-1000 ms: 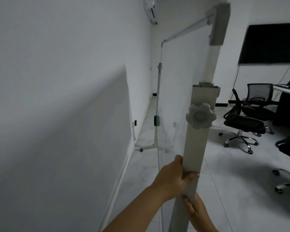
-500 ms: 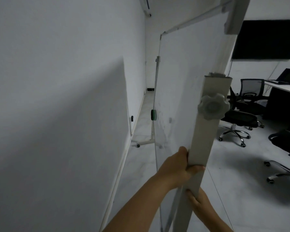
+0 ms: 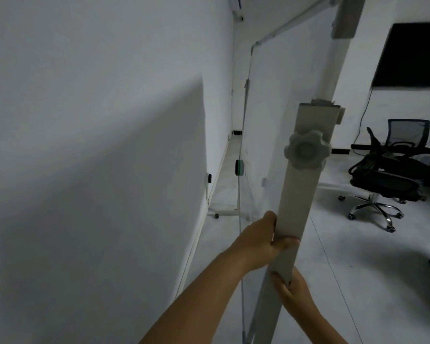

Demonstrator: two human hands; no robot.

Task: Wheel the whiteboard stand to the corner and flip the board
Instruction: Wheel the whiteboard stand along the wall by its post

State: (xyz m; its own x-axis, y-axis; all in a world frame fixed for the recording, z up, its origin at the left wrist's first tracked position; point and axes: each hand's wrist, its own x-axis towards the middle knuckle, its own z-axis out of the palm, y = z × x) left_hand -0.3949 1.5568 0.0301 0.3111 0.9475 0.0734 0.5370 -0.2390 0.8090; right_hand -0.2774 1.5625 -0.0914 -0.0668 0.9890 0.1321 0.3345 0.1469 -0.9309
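White walls and a pale floor (image 3: 333, 256) are filling this dim room. You are standing right beside the long wall (image 3: 85, 120) on your left. You are holding the whiteboard stand (image 3: 296, 207) by its grey post, and it is leaning a little. Your left hand (image 3: 261, 242) is wrapping around the post, with the thumb lying across the front. Your right hand (image 3: 292, 289) is gripping the same post just below the left one. A round grey knob (image 3: 307, 148) is sitting on the post, above your left hand. The board (image 3: 283, 108) is stretching away past your hands, edge on, running along close to the wall. A small green thing (image 3: 238, 167) is sticking to the board's far edge, up and left of your left hand. The stand's far foot (image 3: 226, 212), with little wheels, is resting on the floor beyond your hands. Black chairs (image 3: 387, 175) on wheels are standing well off to the right of your hands. A big dark screen (image 3: 412, 55) is hanging on the wall above them.
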